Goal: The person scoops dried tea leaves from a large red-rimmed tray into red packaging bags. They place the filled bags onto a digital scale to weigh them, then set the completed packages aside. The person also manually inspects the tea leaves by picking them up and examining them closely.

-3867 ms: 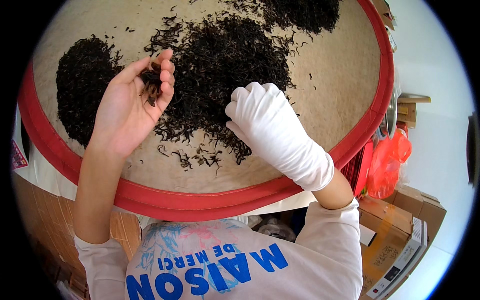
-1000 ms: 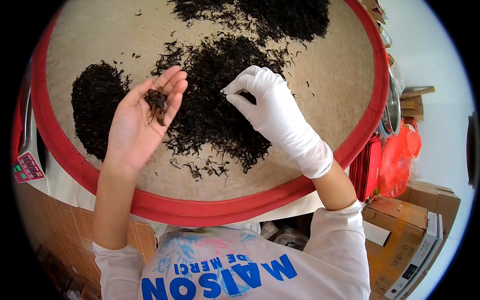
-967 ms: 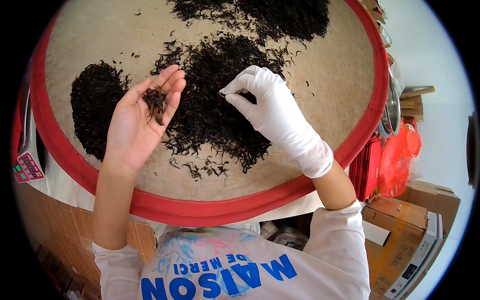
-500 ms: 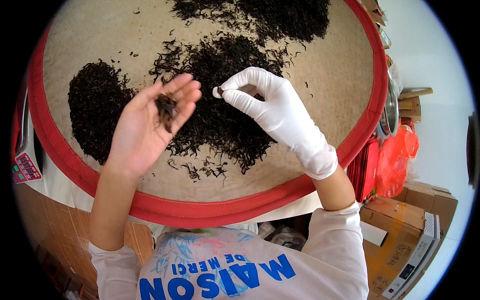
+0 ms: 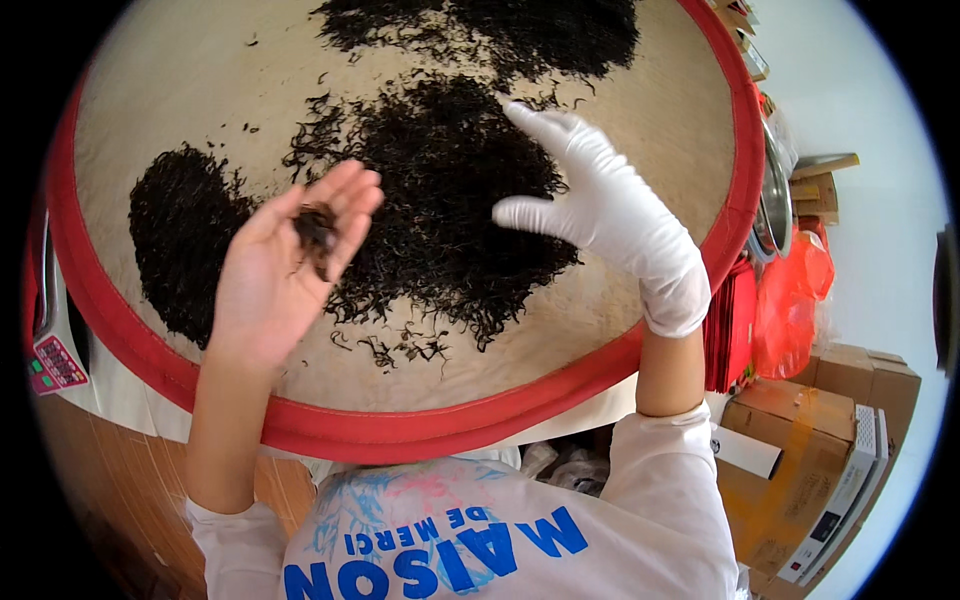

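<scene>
My bare left hand (image 5: pixel 262 285) is palm up over the near left of a round, red-rimmed tray (image 5: pixel 420 428), fingers slightly curled. A small clump of brownish leaf pieces (image 5: pixel 317 232) rests in its palm. My white-gloved right hand (image 5: pixel 615 215) is over the right part of the middle heap of dark, twisted dried tea leaves (image 5: pixel 430 210). Its thumb and fingers are spread wide with nothing seen between them. Another tea heap (image 5: pixel 180 245) lies left of my left hand, and a third (image 5: pixel 550 35) at the far side.
A scale with a pink panel (image 5: pixel 60 362) stands left of the tray. To the right are a metal bowl (image 5: pixel 776 200), a red plastic bag (image 5: pixel 790 310), a stack of red folders or bags (image 5: pixel 730 325) and cardboard boxes (image 5: pixel 800 430). Loose leaves (image 5: pixel 400 350) lie near the tray's front.
My right hand has opened from a pinch on a small dark piece and moved right; that piece is no longer seen in its fingers. My left hand has shifted slightly left and nearer, still holding its clump.
</scene>
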Available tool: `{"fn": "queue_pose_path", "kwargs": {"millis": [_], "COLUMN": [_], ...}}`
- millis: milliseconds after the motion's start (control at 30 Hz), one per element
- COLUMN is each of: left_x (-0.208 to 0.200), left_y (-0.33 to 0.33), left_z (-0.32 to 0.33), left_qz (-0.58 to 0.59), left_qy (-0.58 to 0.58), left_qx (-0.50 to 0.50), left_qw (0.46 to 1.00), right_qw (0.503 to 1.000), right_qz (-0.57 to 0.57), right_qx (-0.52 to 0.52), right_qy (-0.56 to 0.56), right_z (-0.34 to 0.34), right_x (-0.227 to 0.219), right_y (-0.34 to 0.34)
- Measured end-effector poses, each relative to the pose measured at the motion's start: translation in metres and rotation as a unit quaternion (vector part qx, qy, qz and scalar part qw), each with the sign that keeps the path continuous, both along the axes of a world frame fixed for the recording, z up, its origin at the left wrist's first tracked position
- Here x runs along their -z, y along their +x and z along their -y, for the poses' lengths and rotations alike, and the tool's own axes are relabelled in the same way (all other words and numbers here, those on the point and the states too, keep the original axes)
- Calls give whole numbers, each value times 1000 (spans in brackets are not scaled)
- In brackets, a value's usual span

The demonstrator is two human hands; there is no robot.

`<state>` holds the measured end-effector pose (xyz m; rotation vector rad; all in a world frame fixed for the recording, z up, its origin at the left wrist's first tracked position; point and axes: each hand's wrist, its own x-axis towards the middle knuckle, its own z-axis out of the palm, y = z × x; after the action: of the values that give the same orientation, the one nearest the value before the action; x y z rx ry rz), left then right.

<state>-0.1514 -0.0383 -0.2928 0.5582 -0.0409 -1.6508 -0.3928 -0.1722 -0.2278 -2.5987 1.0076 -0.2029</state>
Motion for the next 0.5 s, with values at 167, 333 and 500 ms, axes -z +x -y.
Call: {"fn": "queue_pose_path", "kwargs": {"millis": [167, 333, 500], "left_x": [-5, 0, 0], "left_y": [14, 20, 22], "left_z": [1, 0, 0], "left_qz": [-47, -61, -66], "left_qy": [-3, -8, -13], "left_qx": [-58, -57, -50], "left_qw": [997, 996, 996], "right_qw": [993, 997, 972], "right_qz": [-96, 34, 196], "right_qx": [-41, -64, -40], "right_qy": [50, 32, 121], "right_z": [-18, -16, -3], "right_x": [25, 36, 22], "right_y": [0, 7, 3]}}
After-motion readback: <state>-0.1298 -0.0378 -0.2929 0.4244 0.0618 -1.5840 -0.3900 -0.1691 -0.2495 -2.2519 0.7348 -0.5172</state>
